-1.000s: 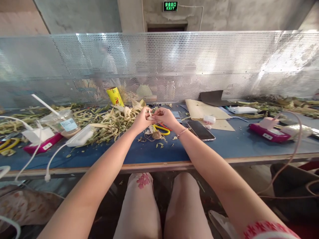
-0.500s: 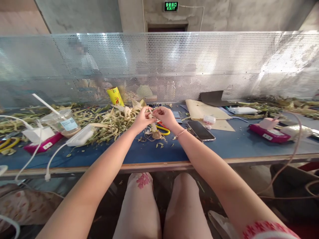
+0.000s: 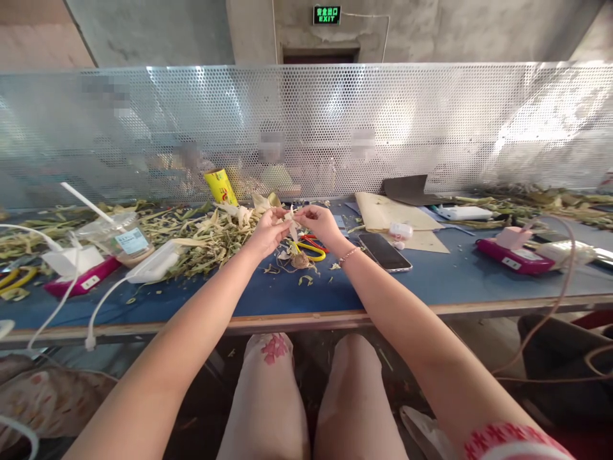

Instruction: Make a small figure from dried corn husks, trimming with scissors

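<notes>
A pale, papery piece of dried plant (image 3: 292, 225) is pinched between the fingertips of both hands, above the blue tabletop (image 3: 282, 297). My left hand (image 3: 268, 234) grips it from the left, thumb and fingers closed. From the other side the fingertips of my right hand (image 3: 318, 223) close on the same piece. Below the hands lies a brownish dried clump (image 3: 301, 260) among pale scraps. Beside it rests a tool with yellow handles (image 3: 316, 254), and something red partly shows behind. A heap of dried leaves (image 3: 211, 246) lies just left of my left hand.
A phone (image 3: 384, 252) and brown paper (image 3: 383, 214) lie at right. At left stand a plastic cup with a straw (image 3: 128, 237), a power strip with cables (image 3: 86, 278) and a yellow cylinder (image 3: 220, 186). A perforated metal screen (image 3: 421, 128) runs behind; people show dimly through it.
My left hand has shifted slightly left and down, opening a gap between the hands. More of the pale plant piece shows between the fingertips.
</notes>
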The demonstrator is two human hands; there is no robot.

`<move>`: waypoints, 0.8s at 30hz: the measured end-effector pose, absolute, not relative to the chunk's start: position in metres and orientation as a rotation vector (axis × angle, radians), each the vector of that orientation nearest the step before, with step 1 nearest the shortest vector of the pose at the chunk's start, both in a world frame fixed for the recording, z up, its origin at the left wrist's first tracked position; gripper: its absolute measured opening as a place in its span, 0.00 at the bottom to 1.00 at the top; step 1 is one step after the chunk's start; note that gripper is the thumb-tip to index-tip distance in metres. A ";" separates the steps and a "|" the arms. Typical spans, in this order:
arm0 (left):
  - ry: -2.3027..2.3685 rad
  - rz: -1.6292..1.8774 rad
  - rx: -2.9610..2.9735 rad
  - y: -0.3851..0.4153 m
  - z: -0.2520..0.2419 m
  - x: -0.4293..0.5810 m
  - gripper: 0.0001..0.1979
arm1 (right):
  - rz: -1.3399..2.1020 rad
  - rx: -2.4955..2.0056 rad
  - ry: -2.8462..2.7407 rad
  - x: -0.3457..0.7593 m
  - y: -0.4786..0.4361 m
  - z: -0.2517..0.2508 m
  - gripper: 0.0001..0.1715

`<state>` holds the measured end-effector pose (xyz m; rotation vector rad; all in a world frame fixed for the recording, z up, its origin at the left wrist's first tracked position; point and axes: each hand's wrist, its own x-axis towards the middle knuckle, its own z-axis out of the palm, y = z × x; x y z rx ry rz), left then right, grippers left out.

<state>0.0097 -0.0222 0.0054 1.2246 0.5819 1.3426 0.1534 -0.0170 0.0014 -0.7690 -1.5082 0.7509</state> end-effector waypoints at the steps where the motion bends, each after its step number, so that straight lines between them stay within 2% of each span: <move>1: 0.588 1.353 1.202 -0.021 0.005 0.010 0.14 | 0.745 -0.767 -1.516 0.154 -0.017 0.002 0.12; 13: 0.589 1.360 1.149 -0.023 0.007 0.014 0.07 | 0.698 -0.798 -1.479 0.152 -0.019 -0.001 0.08; 24: 0.638 1.368 1.161 -0.023 0.004 0.016 0.11 | 0.672 -0.875 -1.419 0.148 -0.018 -0.003 0.08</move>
